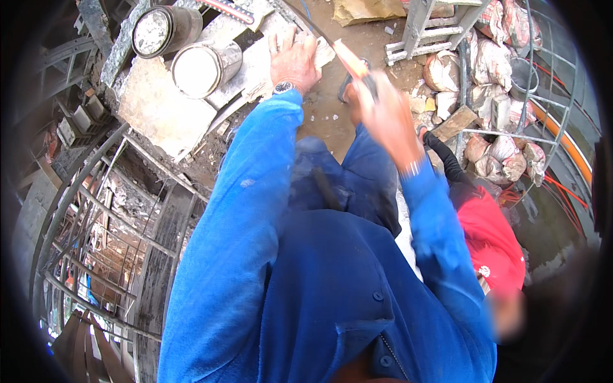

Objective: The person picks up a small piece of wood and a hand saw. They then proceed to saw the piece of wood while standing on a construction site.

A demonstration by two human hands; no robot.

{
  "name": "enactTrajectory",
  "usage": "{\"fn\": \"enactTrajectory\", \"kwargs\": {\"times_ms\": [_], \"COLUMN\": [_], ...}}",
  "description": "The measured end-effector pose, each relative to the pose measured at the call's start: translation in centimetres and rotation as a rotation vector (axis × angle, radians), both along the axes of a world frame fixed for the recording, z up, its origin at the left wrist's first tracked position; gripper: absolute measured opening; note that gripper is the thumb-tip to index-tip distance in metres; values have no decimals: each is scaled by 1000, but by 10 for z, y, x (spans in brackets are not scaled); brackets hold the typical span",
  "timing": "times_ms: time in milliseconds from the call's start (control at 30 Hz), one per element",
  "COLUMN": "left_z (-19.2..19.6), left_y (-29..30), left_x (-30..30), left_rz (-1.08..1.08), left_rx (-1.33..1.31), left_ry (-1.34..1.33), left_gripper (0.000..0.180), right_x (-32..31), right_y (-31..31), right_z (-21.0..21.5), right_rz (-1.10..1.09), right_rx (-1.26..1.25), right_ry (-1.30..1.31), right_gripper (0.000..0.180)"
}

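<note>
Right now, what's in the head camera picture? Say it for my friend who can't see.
A person's left hand rests on pale wood; the right hand holds a blurred orange tool. Two tins sit left of the hands; someone in red is at the right.

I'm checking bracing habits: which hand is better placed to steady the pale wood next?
Probably the left: the left hand rests on the pale wood and holds no tool. The right hand grips an orange-and-black tool, blurred, so it looks less free.
</note>
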State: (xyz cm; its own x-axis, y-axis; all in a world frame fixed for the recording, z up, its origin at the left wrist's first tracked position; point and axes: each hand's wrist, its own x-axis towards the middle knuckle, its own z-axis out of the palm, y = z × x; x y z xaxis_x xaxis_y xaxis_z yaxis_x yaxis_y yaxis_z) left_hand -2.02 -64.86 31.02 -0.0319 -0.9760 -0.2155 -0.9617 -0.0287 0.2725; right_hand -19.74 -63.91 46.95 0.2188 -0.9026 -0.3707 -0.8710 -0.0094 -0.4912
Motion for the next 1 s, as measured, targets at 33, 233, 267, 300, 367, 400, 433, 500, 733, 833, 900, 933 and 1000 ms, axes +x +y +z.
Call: {"fn": "enactTrajectory", "kwargs": {"times_ms": [33,233,267,300,367,400,433,500,733,833,900,933,1000], "left_z": [-2,-7,-6,-4,-2,0,3,0,2,5,1,-3,-2], "left_y": [1,7,7,5,4,1,-1,1,3,1,-1,-1,-2], "left_x": [2,4,5,4,0,-1,1,-1,1,-2,-4,-4,-3], "left_rz": [-1,28,26,18,16,18,28,29,27,14,7,2,7], "left_rx": [-28,-64,-52,-48,-40,-46,-48,-47,-24,7,-46,-70,-43], "left_ry": [6,-35,-27,-22,2,16,31,-1,-57,-46,-61,-67,-94], "left_gripper": [51,53,53,53,50,47,44,44,56,58,58,58,59], "right_x": [3,-36,-39,-36,-14,3,10,13,-52,-20,-12,-16,-42], "right_y": [0,43,50,47,25,6,-3,-8,71,32,20,22,44], "right_z": [2,95,99,87,37,4,-5,-13,122,7,-30,-29,-21], "right_rz": [14,8,12,15,10,-2,7,24,-45,-11,-2,0,-14], "right_rx": [-19,-46,-69,-45,26,62,19,-47,26,19,25,46,3], "right_ry": [-8,-49,-38,3,56,62,29,-33,-30,24,108,136,91], "right_gripper": [23,22,22,21,20,20,21,23,26,16,17,18,20]}}
